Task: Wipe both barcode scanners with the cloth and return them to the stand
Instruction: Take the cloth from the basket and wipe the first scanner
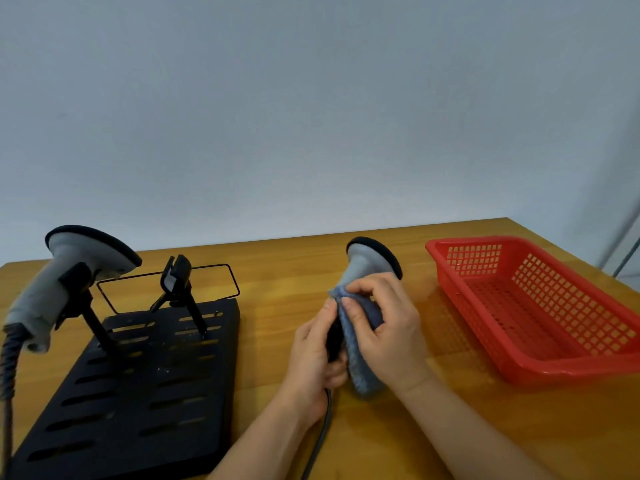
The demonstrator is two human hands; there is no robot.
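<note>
Wooden table [277, 268] | left hand [313, 362] grips scanner [369, 259] right of stand [145, 375]; right hand [388, 327] pinches cloth [358, 358] | rub the neck all round; steady grip

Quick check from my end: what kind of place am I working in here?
Probably a plain work desk or test bench rather than a shop counter: a bare wooden table against a blank wall, with a black scanner stand, a red basket and nothing else around.
</note>
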